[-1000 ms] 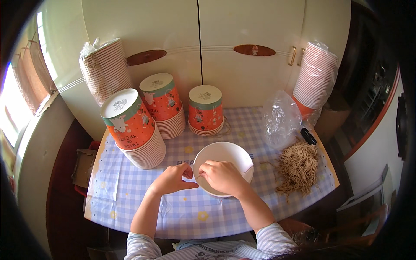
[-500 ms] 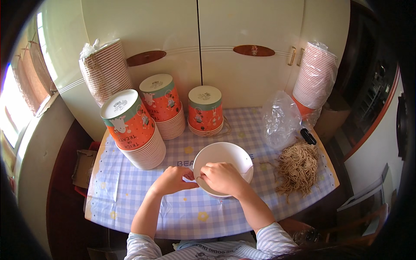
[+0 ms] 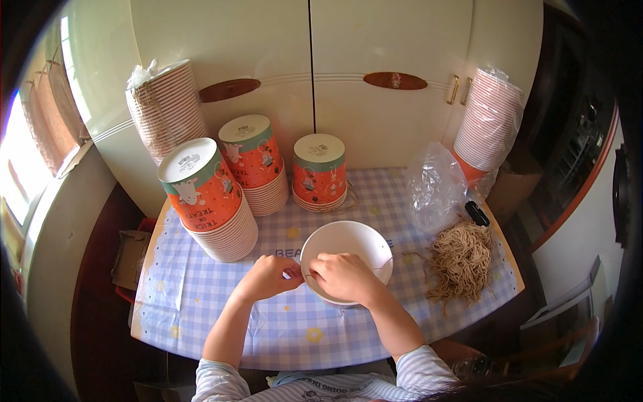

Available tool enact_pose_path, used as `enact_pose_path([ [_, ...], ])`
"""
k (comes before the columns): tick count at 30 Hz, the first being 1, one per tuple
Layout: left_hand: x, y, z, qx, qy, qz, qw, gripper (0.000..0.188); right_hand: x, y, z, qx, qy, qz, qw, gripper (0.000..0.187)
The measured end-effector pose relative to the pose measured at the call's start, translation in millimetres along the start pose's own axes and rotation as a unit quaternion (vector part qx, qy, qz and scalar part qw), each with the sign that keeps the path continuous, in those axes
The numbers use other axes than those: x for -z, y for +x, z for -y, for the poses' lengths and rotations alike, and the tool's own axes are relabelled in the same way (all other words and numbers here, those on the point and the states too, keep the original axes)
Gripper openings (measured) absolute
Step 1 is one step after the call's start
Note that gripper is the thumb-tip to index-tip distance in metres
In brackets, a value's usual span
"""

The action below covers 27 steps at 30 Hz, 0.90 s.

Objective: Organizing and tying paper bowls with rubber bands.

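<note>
A white-lined paper bucket point(image 3: 355, 236) stands upright on the table in front of me, with its mouth facing up. My right hand point(image 3: 345, 276) reaches inside it, fingers pinched together at the left inner wall on what looks like a thin tan cord. Just outside that same wall is my left hand point(image 3: 269, 277), its thumb and fingers drawn together near the rim; anything between them is too small to make out. A thin line, perhaps more cord, shows inside the bucket on the right. On the right of the table lies a tangled heap of tan cords point(image 3: 462, 258).
Upside-down stacks of orange paper buckets stand at left, a tall stack point(image 3: 218, 214) nearest, a short stack point(image 3: 320, 177) behind the open bucket. A wrapped stack point(image 3: 489, 124), a clear plastic bag point(image 3: 435, 191) and a black object point(image 3: 477, 213) are at right. Cabinet doors rise behind.
My left thumb and fingers have come closer together beside the rim. The right hand stays in the bucket. The whole view has shifted slightly.
</note>
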<state>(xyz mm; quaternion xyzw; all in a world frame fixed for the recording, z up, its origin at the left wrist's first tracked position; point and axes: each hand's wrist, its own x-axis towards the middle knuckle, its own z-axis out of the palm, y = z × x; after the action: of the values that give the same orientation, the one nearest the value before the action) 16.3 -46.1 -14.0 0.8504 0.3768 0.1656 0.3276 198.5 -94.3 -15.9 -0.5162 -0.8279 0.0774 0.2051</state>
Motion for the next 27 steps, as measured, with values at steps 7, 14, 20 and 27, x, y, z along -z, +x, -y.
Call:
enact_pose_path([
  [7, -0.8, 0.0, -2.1, 0.008, -0.002, -0.002, 1.0, 0.019, -5.2, 0.3, -2.7, 0.007, 0.001, -0.009, 1.0, 0.01],
  [14, -0.5, 0.0, -3.2, 0.019, 0.001, -0.001, 1.0, 0.019, -5.3, 1.4, -1.8, 0.004, 0.001, -0.017, 1.0, 0.01],
  [20, -1.1, 0.1, -4.2, 0.021, 0.01, 0.001, 1.0, 0.018, -5.3, 0.9, -0.5, 0.025, -0.013, -0.028, 0.999, 0.012],
  [27, -3.5, 1.0, -0.5, 0.012, 0.012, -0.001, 1.0, 0.016, -6.2, 2.1, 0.7, 0.037, -0.024, -0.037, 0.998, 0.013],
])
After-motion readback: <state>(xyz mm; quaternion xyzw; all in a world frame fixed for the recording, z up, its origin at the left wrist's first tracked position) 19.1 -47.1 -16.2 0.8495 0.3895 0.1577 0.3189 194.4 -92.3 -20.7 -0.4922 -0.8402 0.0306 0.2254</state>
